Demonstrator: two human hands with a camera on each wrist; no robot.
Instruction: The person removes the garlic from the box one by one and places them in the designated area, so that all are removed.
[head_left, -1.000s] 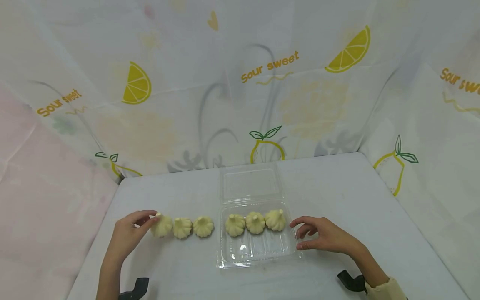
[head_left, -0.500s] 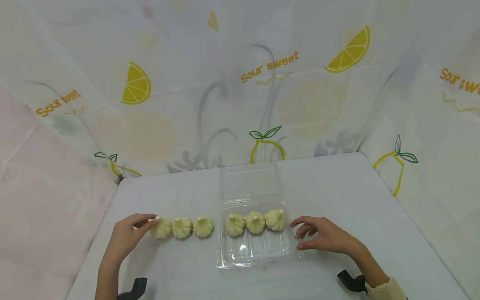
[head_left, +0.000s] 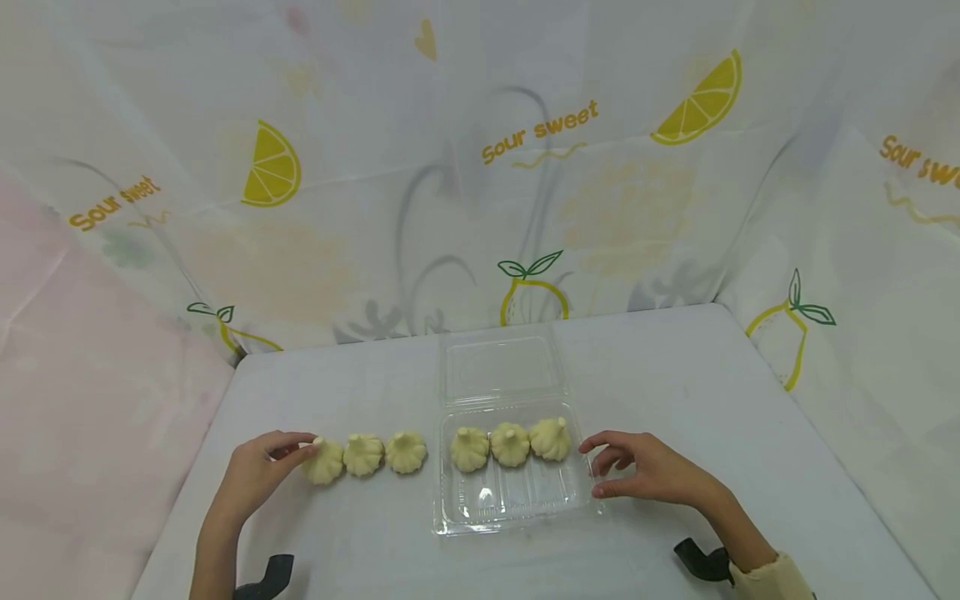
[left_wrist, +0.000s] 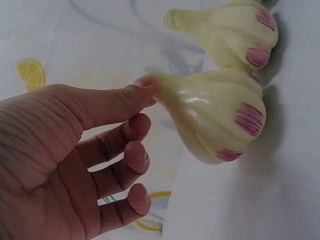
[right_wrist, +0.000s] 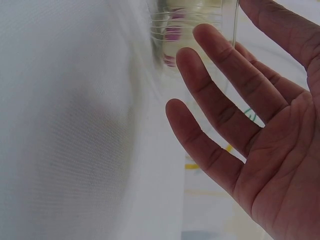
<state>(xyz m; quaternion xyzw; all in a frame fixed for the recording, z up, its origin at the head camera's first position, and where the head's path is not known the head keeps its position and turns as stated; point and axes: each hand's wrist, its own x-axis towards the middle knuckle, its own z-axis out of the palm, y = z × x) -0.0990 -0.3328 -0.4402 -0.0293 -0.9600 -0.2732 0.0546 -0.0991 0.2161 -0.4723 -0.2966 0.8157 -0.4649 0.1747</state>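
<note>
With thumb and forefinger, my left hand (head_left: 251, 475) pinches the stem of a cream garlic bulb (head_left: 326, 463), the leftmost of a row. In the left wrist view this bulb (left_wrist: 215, 112) shows purple streaks on its base, and the other fingers curl loosely below the stem. Beside it sit a middle garlic bulb (head_left: 363, 456) and a right-hand garlic bulb (head_left: 406, 452). A clear plastic clamshell box (head_left: 540, 500) lies with its lid back and three garlic bulbs (head_left: 510, 445) along its far half. My right hand (head_left: 652, 471) is at the box's right edge, fingers relaxed; contact is unclear.
A white cloth covers the table (head_left: 660, 375). The clear lid (head_left: 502, 367) lies flat behind the box. Printed fabric (head_left: 360, 167) with lemons hangs at the back and sides. Dark curved pieces (head_left: 701, 562) sit by both wrists.
The pinched garlic bulb has come down slightly toward the table's near side with my left hand. My right hand, the box and the other bulbs stay put.
</note>
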